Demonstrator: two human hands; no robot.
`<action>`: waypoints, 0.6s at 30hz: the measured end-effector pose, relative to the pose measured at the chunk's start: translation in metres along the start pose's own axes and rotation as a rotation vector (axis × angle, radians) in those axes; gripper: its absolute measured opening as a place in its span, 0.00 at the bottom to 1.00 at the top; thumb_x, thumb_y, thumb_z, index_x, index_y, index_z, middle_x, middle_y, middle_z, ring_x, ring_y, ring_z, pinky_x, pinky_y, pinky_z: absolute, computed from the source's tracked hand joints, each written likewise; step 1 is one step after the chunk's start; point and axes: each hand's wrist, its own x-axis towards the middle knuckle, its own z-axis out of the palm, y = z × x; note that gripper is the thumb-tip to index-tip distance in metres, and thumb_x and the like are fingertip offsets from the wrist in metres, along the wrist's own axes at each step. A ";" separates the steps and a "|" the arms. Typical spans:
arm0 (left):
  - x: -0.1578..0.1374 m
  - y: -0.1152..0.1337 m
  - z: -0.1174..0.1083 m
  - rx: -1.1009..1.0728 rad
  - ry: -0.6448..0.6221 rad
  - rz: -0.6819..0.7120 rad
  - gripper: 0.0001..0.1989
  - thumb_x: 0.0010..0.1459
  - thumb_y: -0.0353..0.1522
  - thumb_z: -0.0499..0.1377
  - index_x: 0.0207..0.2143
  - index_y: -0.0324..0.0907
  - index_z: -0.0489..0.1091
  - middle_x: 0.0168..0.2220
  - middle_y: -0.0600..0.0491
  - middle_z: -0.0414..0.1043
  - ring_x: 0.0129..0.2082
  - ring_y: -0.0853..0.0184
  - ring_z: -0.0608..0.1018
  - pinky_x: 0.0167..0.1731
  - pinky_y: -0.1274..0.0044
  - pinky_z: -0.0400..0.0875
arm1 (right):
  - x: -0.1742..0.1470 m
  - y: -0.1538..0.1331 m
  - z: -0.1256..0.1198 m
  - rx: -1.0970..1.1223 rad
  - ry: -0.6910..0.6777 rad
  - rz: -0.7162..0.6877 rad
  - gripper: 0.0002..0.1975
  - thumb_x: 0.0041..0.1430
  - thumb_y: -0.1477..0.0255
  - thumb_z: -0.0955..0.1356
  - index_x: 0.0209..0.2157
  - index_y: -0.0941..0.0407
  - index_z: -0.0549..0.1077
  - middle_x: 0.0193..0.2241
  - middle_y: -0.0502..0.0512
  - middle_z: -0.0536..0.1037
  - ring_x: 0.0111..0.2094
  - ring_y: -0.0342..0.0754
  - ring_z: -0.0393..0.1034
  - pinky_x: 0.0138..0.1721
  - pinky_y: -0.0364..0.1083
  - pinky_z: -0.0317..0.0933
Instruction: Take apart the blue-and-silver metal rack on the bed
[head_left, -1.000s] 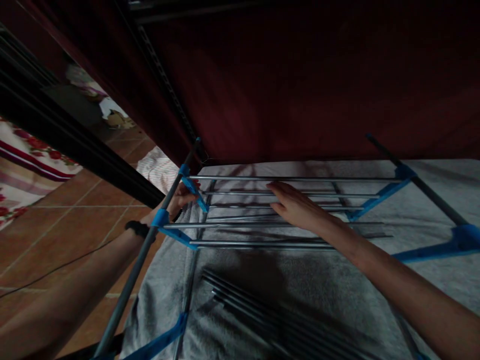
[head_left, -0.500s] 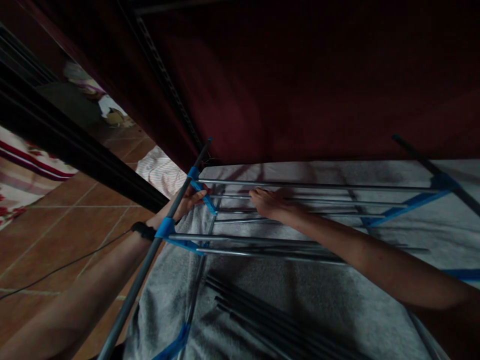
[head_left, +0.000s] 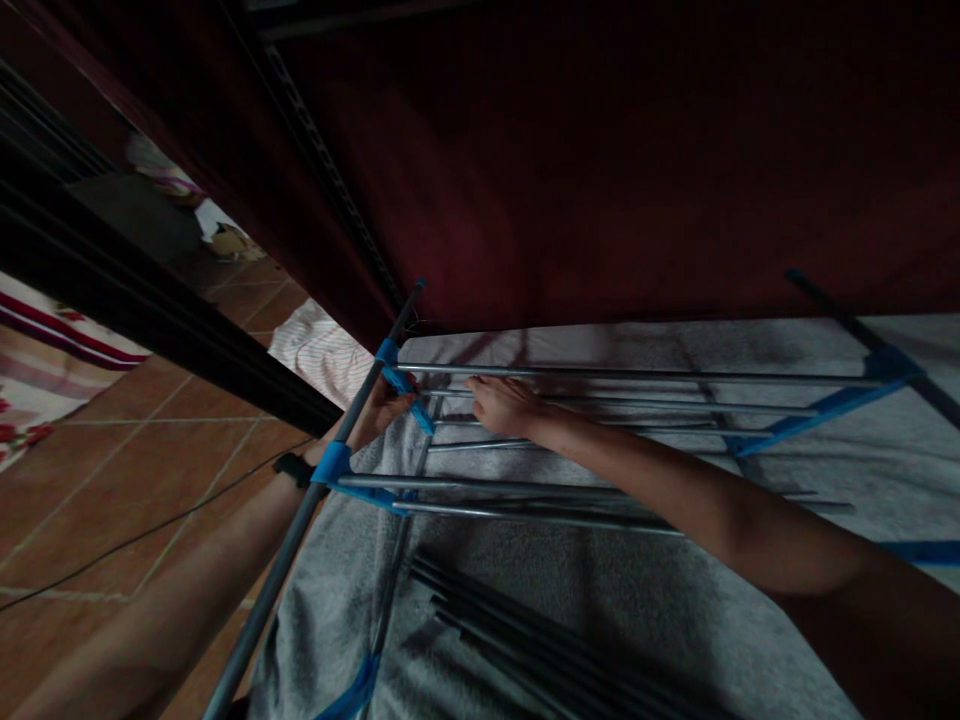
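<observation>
A rack frame of grey metal tubes with blue plastic brackets stands over a grey blanket (head_left: 337, 620). My left hand (head_left: 386, 405) reaches behind the left upright (head_left: 285, 540) and grips the upper blue bracket (head_left: 411, 392). My right hand (head_left: 504, 403) is closed round a thin metal tube (head_left: 645, 404) close to that bracket; the tube's far end lies by the right blue bracket (head_left: 814, 412). Another tube (head_left: 562, 371) runs above it between the two sides. Lower down, a second blue bracket (head_left: 367, 492) on the left upright carries more tubes.
Several loose dark tubes (head_left: 517, 630) lie on the blanket at the front. A dark red panel (head_left: 600, 180) rises behind the frame. On the left are a dark post (head_left: 187, 310), a tiled floor (head_left: 195, 450) and a thin cable (head_left: 172, 520).
My right hand has slid left along the tube, nearer the left bracket. My left hand stays at the bracket, shifted only slightly.
</observation>
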 end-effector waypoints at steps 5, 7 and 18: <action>0.003 -0.004 0.002 -0.024 0.026 0.003 0.26 0.42 0.44 0.69 0.40 0.46 0.65 0.38 0.50 0.74 0.44 0.54 0.78 0.48 0.61 0.73 | 0.031 -0.021 0.007 0.081 -0.028 0.042 0.17 0.71 0.65 0.59 0.51 0.58 0.72 0.51 0.63 0.79 0.51 0.57 0.74 0.49 0.51 0.66; 0.004 -0.006 0.002 -0.001 0.016 0.009 0.24 0.43 0.43 0.68 0.40 0.46 0.65 0.39 0.50 0.74 0.44 0.54 0.77 0.47 0.62 0.73 | 0.036 -0.021 0.010 0.092 -0.042 0.048 0.19 0.72 0.61 0.59 0.53 0.56 0.72 0.50 0.61 0.79 0.51 0.56 0.75 0.49 0.50 0.66; 0.003 -0.006 0.007 0.049 0.048 0.048 0.21 0.44 0.38 0.68 0.39 0.41 0.67 0.35 0.51 0.74 0.36 0.59 0.77 0.39 0.68 0.74 | 0.046 -0.030 0.003 0.122 -0.090 0.041 0.18 0.70 0.68 0.58 0.52 0.57 0.73 0.51 0.63 0.79 0.50 0.57 0.76 0.48 0.51 0.68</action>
